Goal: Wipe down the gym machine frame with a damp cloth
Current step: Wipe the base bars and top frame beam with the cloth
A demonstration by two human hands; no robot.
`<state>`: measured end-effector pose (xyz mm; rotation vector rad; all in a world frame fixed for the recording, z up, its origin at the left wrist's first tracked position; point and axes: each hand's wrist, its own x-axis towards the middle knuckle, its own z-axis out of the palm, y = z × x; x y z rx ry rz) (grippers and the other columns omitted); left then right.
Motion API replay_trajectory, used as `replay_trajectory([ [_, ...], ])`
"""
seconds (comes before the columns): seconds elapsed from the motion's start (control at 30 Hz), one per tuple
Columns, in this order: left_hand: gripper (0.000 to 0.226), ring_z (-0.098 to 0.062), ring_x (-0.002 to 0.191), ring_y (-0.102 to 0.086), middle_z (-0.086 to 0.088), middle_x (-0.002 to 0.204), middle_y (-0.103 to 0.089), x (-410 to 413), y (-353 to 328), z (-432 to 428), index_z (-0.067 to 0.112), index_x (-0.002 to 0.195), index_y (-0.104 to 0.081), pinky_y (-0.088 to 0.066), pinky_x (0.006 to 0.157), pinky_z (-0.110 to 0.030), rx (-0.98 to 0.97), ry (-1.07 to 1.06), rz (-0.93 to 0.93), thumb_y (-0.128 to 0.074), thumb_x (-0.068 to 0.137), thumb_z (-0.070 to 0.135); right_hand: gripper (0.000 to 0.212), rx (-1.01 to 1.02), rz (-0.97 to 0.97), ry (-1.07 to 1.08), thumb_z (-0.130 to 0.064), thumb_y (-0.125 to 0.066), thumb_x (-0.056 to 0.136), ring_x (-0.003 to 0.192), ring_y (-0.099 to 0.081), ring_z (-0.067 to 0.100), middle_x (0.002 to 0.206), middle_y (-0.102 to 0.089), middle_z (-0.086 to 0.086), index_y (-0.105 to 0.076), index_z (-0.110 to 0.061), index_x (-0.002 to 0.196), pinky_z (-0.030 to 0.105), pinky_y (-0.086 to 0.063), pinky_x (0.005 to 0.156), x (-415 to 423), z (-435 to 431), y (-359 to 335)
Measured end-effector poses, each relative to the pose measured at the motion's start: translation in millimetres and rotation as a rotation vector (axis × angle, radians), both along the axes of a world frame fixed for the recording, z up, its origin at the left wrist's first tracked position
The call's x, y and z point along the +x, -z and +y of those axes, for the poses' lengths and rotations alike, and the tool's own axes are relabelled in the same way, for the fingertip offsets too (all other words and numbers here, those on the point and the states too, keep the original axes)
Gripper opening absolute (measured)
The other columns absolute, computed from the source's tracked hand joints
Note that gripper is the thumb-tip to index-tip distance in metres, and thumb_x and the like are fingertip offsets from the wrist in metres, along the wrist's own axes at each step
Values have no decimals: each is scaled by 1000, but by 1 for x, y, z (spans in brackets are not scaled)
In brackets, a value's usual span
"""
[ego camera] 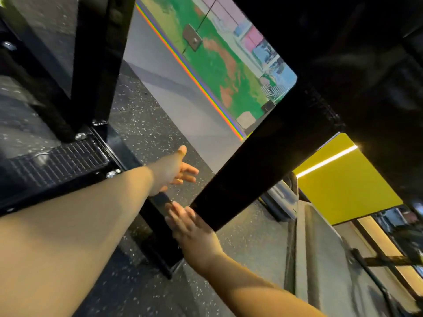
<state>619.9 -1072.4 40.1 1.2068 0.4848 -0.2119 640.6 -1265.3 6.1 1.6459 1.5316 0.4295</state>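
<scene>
Head view, strongly tilted: the gym machine frame is black, and its slanted beam point(263, 161) crosses the middle of the picture from lower left to upper right; I take this beam as the landmark. Far to the left of the beam stands an upright post point(100, 53) of the same frame. At the foot of the post lies a ribbed footplate point(61, 161) with bolts at its corners. Between post and beam the speckled floor point(137, 124) is seen. The left hand point(170, 171) hovers above this floor, near the left of the beam's lower end and apart from it. Its fingers are spread and relaxed, the thumb points up, and it holds nothing. Just below it a base bar point(160, 227) runs along the floor. The right hand point(194, 232) is at the lower end of the beam, fingers straight and close together, laid flat against the beam's edge, gripping nothing. Above the beam, on its left side, a rainbow stripe point(194, 72) borders a green wall point(217, 53). To the right of the beam, under it, a yellow panel point(343, 186) carries a bright line of light.
</scene>
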Motion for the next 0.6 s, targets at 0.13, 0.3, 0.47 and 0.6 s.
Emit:
replay_trajectory([
  [0.13, 80, -19, 90, -53, 0, 98, -64, 0, -13, 4, 20, 114, -61, -33, 76, -31, -87, 23, -95, 1, 92, 65, 55, 471, -68, -80, -18, -32, 86, 142, -26, 23, 153, -30, 4, -51, -17, 138, 43, 7, 117, -1, 6, -98],
  [0.3, 81, -19, 78, -52, -4, 86, -62, 7, -33, -4, 17, 95, -65, -31, 72, -33, -185, 46, -206, 0, 92, 65, 54, 844, -238, 6, -10, -53, 91, 142, -13, 40, 153, -26, 21, -43, -10, 143, 56, 10, 113, 8, 27, -180],
  [0.47, 81, -17, 57, -46, -4, 76, -61, 0, -28, -8, 11, 93, -62, -26, 55, -27, -315, 52, -172, -4, 91, 67, 58, 225, -124, -12, -25, -27, 86, 140, -29, 30, 149, -39, 11, -54, -15, 136, 47, 13, 118, -5, 19, -68],
  [0.6, 71, -17, 57, -50, 1, 65, -60, -13, -33, -2, 15, 87, -62, -36, 68, -31, -123, 116, -109, -11, 93, 65, 56, 171, -78, -25, -26, -28, 86, 138, -37, 26, 146, -47, 3, -57, -23, 134, 46, 11, 118, 0, 20, -82],
])
